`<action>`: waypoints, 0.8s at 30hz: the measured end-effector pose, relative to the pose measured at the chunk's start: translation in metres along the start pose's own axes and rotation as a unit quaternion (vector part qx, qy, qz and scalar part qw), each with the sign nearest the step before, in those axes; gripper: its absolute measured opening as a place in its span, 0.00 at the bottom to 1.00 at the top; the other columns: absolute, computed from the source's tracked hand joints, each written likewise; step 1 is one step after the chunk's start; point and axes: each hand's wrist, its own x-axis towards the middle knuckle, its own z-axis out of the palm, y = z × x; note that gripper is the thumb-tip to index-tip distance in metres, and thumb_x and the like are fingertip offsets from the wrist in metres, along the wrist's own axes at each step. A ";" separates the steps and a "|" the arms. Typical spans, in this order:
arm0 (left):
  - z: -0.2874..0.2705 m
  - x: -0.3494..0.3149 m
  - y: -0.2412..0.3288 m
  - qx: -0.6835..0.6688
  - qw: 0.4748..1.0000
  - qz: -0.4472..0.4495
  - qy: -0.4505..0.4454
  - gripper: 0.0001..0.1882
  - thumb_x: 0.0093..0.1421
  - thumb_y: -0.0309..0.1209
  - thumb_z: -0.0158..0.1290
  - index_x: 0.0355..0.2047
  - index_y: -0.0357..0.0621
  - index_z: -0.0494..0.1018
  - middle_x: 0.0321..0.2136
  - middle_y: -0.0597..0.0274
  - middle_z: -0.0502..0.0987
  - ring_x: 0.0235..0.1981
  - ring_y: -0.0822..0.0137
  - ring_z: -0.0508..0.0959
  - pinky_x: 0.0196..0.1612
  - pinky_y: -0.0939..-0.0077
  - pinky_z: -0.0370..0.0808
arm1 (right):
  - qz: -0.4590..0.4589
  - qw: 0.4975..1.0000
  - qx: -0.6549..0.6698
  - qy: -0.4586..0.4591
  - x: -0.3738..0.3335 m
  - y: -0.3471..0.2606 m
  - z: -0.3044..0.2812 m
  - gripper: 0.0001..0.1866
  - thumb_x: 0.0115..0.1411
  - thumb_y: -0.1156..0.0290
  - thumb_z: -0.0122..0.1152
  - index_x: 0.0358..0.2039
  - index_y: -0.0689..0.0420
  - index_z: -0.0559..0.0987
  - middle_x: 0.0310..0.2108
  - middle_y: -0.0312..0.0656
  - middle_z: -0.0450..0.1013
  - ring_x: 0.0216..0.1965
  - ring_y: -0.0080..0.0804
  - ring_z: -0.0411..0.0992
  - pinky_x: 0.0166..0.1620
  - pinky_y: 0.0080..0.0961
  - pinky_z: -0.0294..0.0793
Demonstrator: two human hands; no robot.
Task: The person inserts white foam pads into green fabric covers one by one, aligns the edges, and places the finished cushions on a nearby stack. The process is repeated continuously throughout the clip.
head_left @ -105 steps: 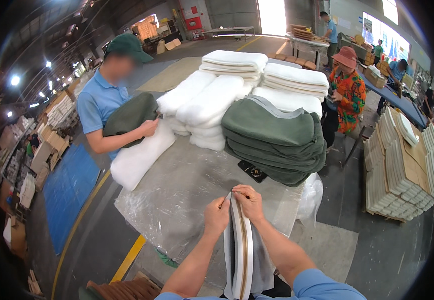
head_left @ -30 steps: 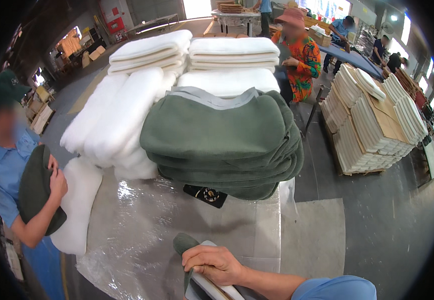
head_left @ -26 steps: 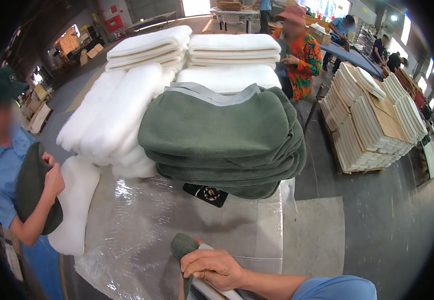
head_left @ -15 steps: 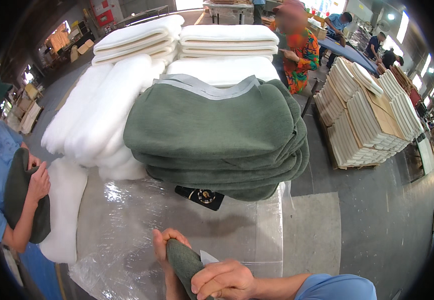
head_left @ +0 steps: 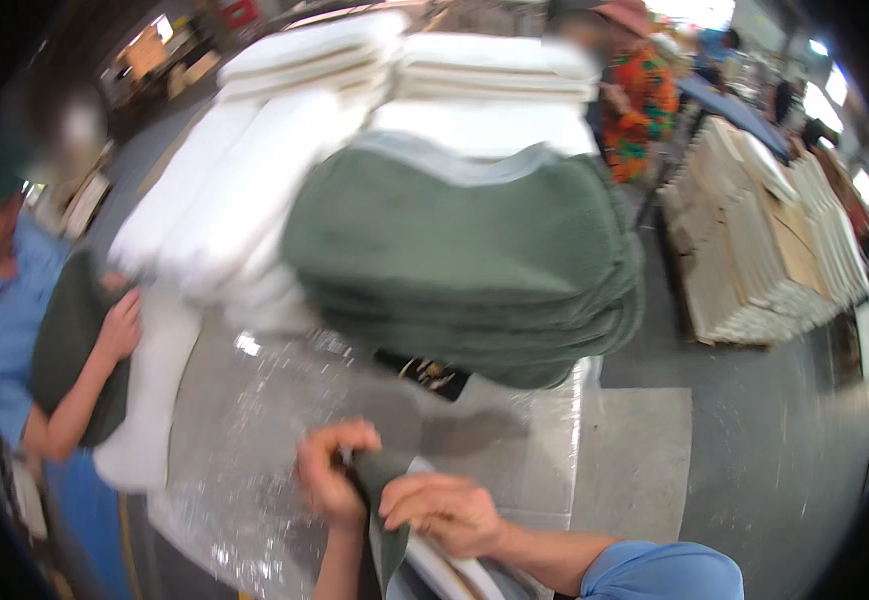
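At the lower middle, a dark green fabric cover (head_left: 388,545) is between my hands, with a white layered edge (head_left: 444,570) showing beside it. My right hand (head_left: 449,512) pinches the cover's upper edge, fingers bent over the fabric. My left hand (head_left: 332,470), slightly smeared, curls its fingers round the upper left corner of the same cover. Just beyond them stands a stack of green covers (head_left: 454,240) with grey trim along the back edge. A black flat object with a gold pattern (head_left: 424,374) lies partly under that stack.
Plastic sheeting (head_left: 244,430) covers the table. White padding (head_left: 224,190) and folded white pads (head_left: 494,70) are piled behind. A co-worker at left holds a green cover (head_left: 79,350) by a white pad (head_left: 154,400). Someone in a patterned top (head_left: 639,110) stands beyond; stacked pads (head_left: 744,240) are right.
The view has shifted, and the scene sits further right. The cover between my hands has turned, showing more of its white layered edge. My left hand's fingers have loosened a little.
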 end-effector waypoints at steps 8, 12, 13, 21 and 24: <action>-0.053 -0.074 -0.072 -0.111 0.854 -0.505 0.047 0.30 0.78 0.53 0.37 0.55 0.40 0.75 0.46 0.56 0.81 0.46 0.61 0.82 0.51 0.63 0.80 | -0.032 0.999 -0.011 0.041 -0.001 0.002 0.013 0.04 0.63 0.80 0.66 0.38 0.64 0.86 0.43 0.49 0.81 0.40 0.36 0.81 0.42 0.28 0.81; -0.062 -0.070 -0.093 -0.067 0.900 -0.432 0.001 0.30 0.77 0.55 0.36 0.46 0.41 0.78 0.38 0.56 0.81 0.37 0.64 0.82 0.42 0.67 0.79 | -0.040 0.999 -0.013 0.030 0.000 0.000 0.023 0.05 0.65 0.76 0.66 0.36 0.64 0.86 0.42 0.48 0.81 0.37 0.36 0.81 0.39 0.28 0.81; -0.063 -0.063 -0.093 -0.086 0.907 -0.413 -0.017 0.31 0.77 0.55 0.36 0.43 0.42 0.78 0.35 0.56 0.81 0.34 0.65 0.81 0.38 0.68 0.78 | -0.047 0.999 -0.008 0.026 -0.001 0.000 0.025 0.05 0.65 0.75 0.66 0.36 0.64 0.86 0.41 0.48 0.82 0.36 0.35 0.81 0.37 0.28 0.80; -0.039 0.006 -0.024 0.003 0.967 -0.222 -0.124 0.37 0.77 0.54 0.32 0.22 0.40 0.74 0.18 0.62 0.74 0.21 0.72 0.71 0.27 0.75 0.66 | -0.069 0.997 0.023 0.009 -0.007 0.006 0.027 0.06 0.66 0.73 0.66 0.36 0.63 0.86 0.41 0.47 0.83 0.33 0.33 0.80 0.31 0.28 0.76; -0.019 0.005 0.016 0.044 0.980 -0.118 -0.157 0.37 0.77 0.53 0.32 0.20 0.40 0.73 0.16 0.63 0.72 0.20 0.71 0.70 0.28 0.74 0.67 | -0.053 0.998 0.029 0.014 -0.005 0.005 0.028 0.06 0.66 0.75 0.65 0.36 0.63 0.86 0.41 0.47 0.82 0.35 0.34 0.81 0.34 0.28 0.79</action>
